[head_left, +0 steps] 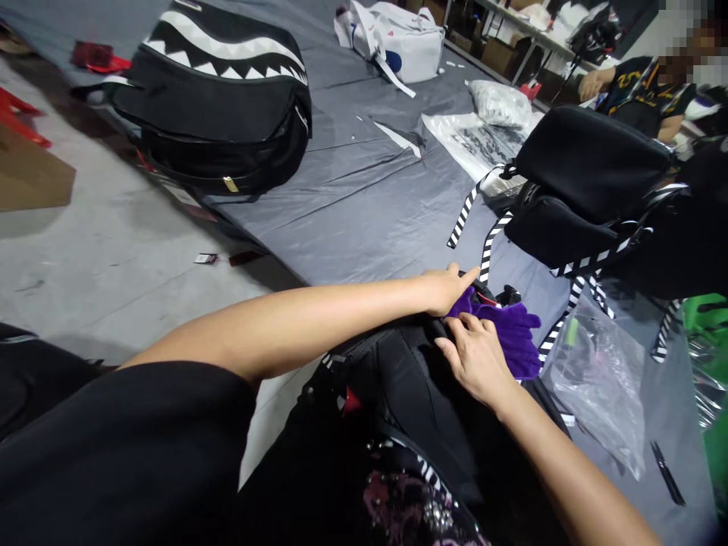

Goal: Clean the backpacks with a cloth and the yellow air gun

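Note:
A black backpack (406, 371) leans against my body at the table's edge. A purple plush piece with finger-like ends (515, 337) lies at its top edge. My left hand (449, 290) reaches across and grips the backpack's edge beside the purple plush, one finger stretched out. Close to it, my right hand (478, 356) has its fingers bent over the same edge, with the thumb toward the left and the purple plush against the back of the fingers. What lies beneath both sets of fingertips is hidden.
On the grey-covered table (341, 205) lie a black backpack with white teeth (227, 98), a white bag (412, 42), black bags with striped straps (591, 152), a clear plastic bag (603, 387) and a black pen-like tool (666, 472). Another person (642, 91) sits across.

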A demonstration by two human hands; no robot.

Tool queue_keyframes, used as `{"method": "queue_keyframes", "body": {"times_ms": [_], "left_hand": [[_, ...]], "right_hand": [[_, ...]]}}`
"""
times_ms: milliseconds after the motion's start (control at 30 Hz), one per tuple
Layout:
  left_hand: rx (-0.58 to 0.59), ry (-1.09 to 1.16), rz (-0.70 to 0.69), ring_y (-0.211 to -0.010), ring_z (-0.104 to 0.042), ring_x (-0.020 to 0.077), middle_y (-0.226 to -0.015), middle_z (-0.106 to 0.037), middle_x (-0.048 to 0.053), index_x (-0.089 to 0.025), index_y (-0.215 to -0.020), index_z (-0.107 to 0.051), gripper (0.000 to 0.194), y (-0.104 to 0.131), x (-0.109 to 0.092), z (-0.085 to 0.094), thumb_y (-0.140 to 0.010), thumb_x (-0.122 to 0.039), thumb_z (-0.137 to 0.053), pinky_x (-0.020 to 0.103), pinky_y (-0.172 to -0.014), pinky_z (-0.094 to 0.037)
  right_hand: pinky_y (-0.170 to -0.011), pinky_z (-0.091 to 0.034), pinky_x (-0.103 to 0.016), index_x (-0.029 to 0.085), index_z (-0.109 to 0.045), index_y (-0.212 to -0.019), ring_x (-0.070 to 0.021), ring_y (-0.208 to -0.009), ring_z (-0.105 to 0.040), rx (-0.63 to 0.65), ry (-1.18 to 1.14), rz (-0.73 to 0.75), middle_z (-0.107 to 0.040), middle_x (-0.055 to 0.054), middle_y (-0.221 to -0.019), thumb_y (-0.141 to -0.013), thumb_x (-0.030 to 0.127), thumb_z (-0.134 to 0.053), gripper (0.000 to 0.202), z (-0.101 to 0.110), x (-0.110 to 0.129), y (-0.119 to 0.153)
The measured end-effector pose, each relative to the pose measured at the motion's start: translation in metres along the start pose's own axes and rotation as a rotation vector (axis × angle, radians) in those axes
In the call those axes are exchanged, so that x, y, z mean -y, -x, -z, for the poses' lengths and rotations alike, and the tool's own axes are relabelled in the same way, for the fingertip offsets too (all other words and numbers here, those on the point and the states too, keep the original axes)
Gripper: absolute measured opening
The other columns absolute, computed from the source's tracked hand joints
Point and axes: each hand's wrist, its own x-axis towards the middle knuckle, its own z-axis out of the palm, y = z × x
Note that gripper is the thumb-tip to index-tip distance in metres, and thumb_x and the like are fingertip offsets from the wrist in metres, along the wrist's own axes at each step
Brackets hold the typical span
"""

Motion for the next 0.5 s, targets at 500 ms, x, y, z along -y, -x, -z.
{"method": "queue_keyframes", "body": {"times_ms": [500], "left_hand": [[-0.063, -0.02, -0.033, -0.105, -0.064, 0.032, -0.135, -0.043, 0.02, -0.025, -0.153, -0.002, 0.103, -0.001, 0.001, -0.003, -0.074, -0.018, -0.067, 0.038, -0.082, -0.053]], "right_hand": [[-0.075, -0.027, -0.036, 0.018, -0.06, -0.093, -0.0225, -0.086, -0.056, 0.022, 0.016, -0.013, -0.067, -0.006, -0.082, -0.099, 0.036, -0.043, 0.026, 0.013, 0.005, -0.008]]}}
